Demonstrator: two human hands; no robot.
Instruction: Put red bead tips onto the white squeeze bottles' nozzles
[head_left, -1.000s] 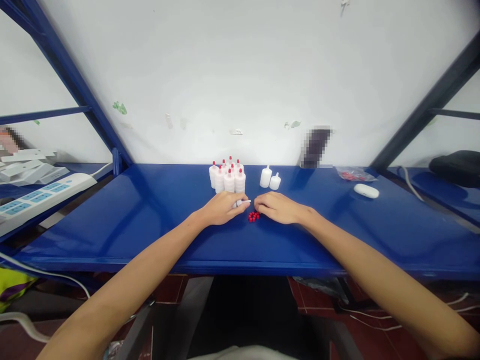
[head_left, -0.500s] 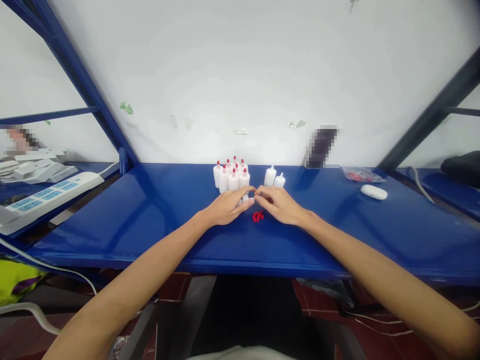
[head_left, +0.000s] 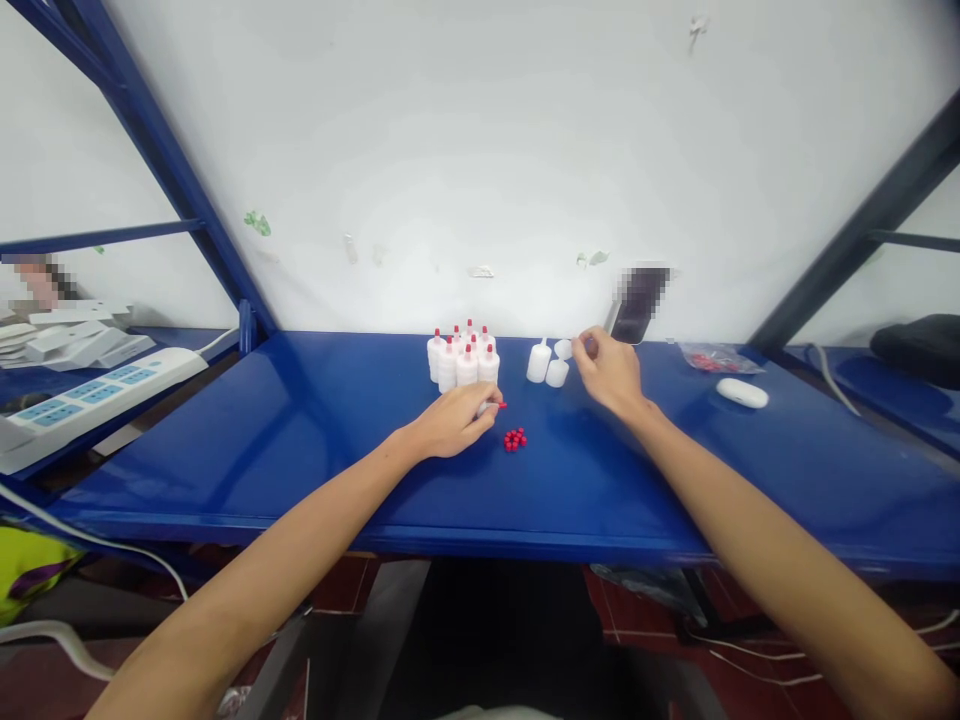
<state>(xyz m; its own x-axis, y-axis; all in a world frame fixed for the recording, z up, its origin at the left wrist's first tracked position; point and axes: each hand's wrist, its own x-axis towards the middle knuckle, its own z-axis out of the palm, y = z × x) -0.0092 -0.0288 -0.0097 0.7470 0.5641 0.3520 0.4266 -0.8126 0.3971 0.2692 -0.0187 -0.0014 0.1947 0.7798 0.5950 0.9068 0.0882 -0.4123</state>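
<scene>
My left hand [head_left: 456, 418] is closed round a small white bottle whose red cap [head_left: 502, 405] sticks out to the right past the fingertips; most of the bottle is hidden. My right hand [head_left: 609, 368] pinches what looks like a tilted white bottle [head_left: 563, 349], its far end covered by the fingers. Just left of that hand stand a white nozzle bottle [head_left: 538, 363] without a cap and another white bottle [head_left: 556, 374], whose top is hidden. Behind my left hand is a group of upright white bottles with red caps [head_left: 466, 368]. Several loose red caps [head_left: 515, 440] lie between the hands.
The blue table [head_left: 315, 450] meets a white wall behind. At right lie a white oval case [head_left: 742, 392] and a plastic bag with red pieces [head_left: 720, 358]. A blurred dark phone-like object [head_left: 640, 305] leans on the wall. A power strip [head_left: 112, 395] is at left.
My hands, close together before, have parted. My right hand has moved right and back to the white nozzle bottles; my left hand stays near its place, with a red cap now showing.
</scene>
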